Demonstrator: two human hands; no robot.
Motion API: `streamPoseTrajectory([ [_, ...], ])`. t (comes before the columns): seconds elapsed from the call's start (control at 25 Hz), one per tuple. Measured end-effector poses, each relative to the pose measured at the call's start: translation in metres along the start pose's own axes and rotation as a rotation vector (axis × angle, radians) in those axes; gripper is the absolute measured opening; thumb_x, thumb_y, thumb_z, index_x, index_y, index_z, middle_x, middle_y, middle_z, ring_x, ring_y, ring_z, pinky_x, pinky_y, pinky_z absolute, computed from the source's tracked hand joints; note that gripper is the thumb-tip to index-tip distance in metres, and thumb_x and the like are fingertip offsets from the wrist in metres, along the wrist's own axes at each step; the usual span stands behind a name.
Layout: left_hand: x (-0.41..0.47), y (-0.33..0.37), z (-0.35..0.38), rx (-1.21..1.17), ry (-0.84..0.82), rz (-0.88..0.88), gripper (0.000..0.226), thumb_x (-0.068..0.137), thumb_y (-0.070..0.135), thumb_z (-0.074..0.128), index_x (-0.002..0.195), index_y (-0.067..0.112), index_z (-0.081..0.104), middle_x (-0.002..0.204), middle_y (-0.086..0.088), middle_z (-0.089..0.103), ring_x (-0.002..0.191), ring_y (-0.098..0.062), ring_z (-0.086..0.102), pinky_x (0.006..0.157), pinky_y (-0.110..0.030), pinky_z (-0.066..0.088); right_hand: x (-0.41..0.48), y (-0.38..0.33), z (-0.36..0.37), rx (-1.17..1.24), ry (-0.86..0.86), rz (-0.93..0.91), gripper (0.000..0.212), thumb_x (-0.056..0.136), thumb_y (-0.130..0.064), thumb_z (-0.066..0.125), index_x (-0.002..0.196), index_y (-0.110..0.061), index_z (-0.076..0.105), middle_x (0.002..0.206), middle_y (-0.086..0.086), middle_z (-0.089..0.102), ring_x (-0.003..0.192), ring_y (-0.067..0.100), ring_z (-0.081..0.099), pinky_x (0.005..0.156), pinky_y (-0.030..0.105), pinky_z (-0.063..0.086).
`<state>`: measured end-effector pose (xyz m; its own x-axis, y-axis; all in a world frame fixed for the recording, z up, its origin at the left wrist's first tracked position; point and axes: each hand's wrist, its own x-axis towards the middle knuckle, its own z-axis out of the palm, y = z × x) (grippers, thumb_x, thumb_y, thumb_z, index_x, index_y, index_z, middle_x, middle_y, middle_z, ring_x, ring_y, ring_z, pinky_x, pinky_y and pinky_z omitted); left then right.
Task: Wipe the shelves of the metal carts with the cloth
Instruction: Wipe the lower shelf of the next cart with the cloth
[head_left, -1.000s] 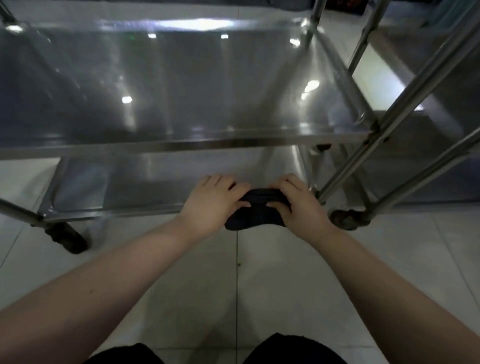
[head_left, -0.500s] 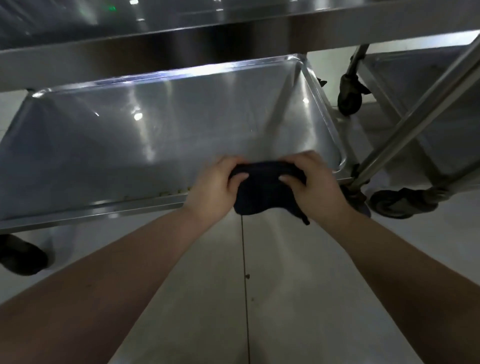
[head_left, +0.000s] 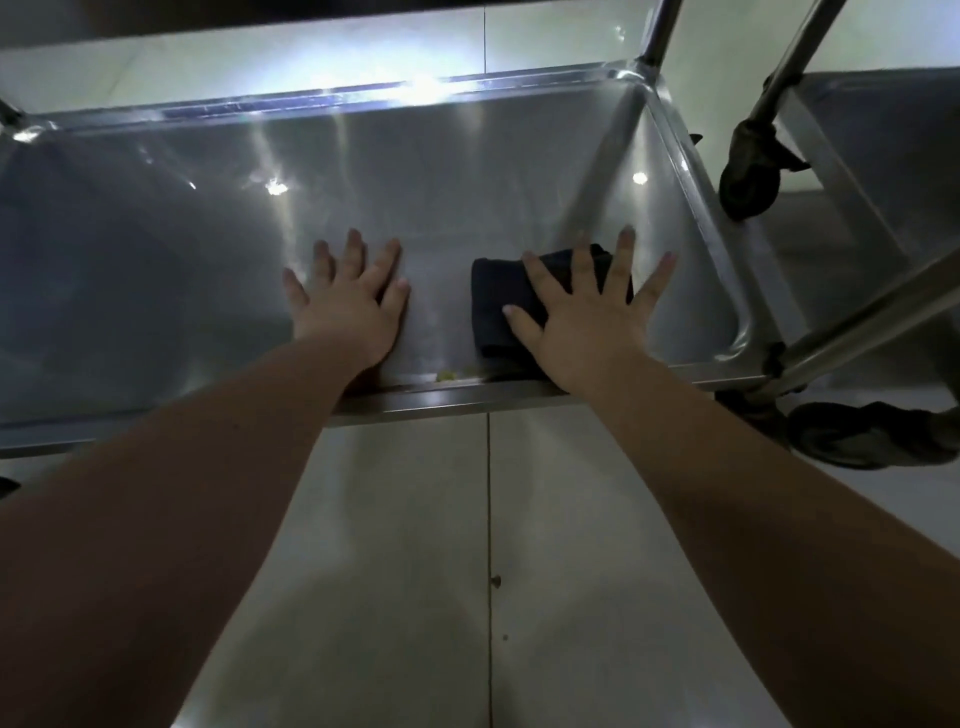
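1. Cloth (head_left: 506, 301): very dark, navy to black. Plain, no print that I can make out.
2. Shelf (head_left: 467, 171) under and around the cloth: silver-grey metal with a soft sheen. White glare streaks fan out beyond the cloth, and the brightest band lies on the rim farthest from it.
3. Specks (head_left: 448, 375) just nearer than the cloth, at the rim: pale yellow-green.
4. Floor tiles (head_left: 405, 571) nearer than the cloth: glossy off-white, crossed by a thin dark grout line (head_left: 489, 519) running toward the cloth.
5. Far caster (head_left: 748, 176) and near caster (head_left: 862, 434), both right of the cloth: dark grey to black.
6. Post (head_left: 872, 322) right of the cloth: bright silver.
7. Second shelf (head_left: 883, 145), farther right of the cloth: duller, flatter grey.
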<state>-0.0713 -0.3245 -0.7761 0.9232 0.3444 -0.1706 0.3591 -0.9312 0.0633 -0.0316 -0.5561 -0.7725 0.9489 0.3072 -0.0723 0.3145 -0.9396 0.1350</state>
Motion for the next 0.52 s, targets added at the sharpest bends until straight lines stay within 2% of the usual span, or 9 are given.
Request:
streamPoseTrajectory([
  [0.08,0.001,0.001,0.008,0.009,0.000,0.012,0.054,0.100,0.055,0.013,0.152,0.048,-0.001,0.164,0.006,-0.007,0.150,-0.026,-0.009,0.115,-0.059,-0.008,0.008,-0.003,-0.004,-0.052,0.002,-0.002,0.084,0.076,-0.075,-0.008,0.153,-0.043,0.002,0.164,0.011,-0.005,0.141,0.051,-0.023,0.097,0.073,-0.026],
  [0.16,0.001,0.000,0.010,0.004,0.007,0.030,0.053,0.100,0.056,0.011,0.151,0.050,-0.002,0.164,0.008,-0.009,0.150,-0.025,-0.010,0.115,-0.058,-0.009,0.010,-0.009,-0.005,0.029,-0.005,-0.047,0.078,0.078,-0.078,-0.006,0.150,-0.049,-0.004,0.164,0.004,-0.010,0.142,0.050,-0.019,0.100,0.073,-0.020],
  [0.24,0.003,-0.003,0.010,0.004,-0.003,0.036,0.053,0.099,0.056,0.010,0.150,0.052,-0.003,0.163,0.009,-0.009,0.150,-0.025,-0.011,0.116,-0.059,-0.009,0.004,-0.010,-0.004,0.108,-0.030,-0.056,0.071,0.081,-0.080,-0.002,0.147,-0.054,-0.007,0.165,0.000,-0.002,0.145,0.048,-0.009,0.104,0.074,-0.013],
  [0.36,0.001,-0.003,0.012,-0.017,0.013,0.052,0.053,0.099,0.056,0.011,0.150,0.052,-0.001,0.164,0.009,-0.007,0.150,-0.026,-0.010,0.115,-0.058,-0.010,-0.007,0.017,0.006,0.084,-0.008,-0.039,0.073,0.078,-0.080,-0.003,0.146,-0.056,0.001,0.164,-0.003,0.008,0.146,0.044,0.001,0.109,0.072,-0.001],
  [0.44,-0.002,-0.001,0.014,-0.024,0.039,0.061,0.053,0.099,0.057,0.010,0.150,0.052,0.000,0.164,0.008,-0.006,0.150,-0.026,-0.009,0.115,-0.058,-0.010,-0.011,0.058,0.009,0.088,-0.029,0.059,0.075,0.076,-0.080,-0.003,0.146,-0.057,0.006,0.164,-0.006,0.010,0.147,0.041,0.003,0.111,0.070,0.001],
  [0.52,-0.003,0.003,0.016,-0.012,0.046,0.052,0.053,0.098,0.057,0.009,0.150,0.052,-0.001,0.164,0.008,-0.007,0.150,-0.027,-0.009,0.114,-0.058,-0.010,-0.009,0.086,0.011,0.116,-0.046,0.240,0.070,0.079,-0.080,0.000,0.146,-0.057,0.003,0.164,-0.006,0.007,0.147,0.042,0.000,0.110,0.070,-0.002],
])
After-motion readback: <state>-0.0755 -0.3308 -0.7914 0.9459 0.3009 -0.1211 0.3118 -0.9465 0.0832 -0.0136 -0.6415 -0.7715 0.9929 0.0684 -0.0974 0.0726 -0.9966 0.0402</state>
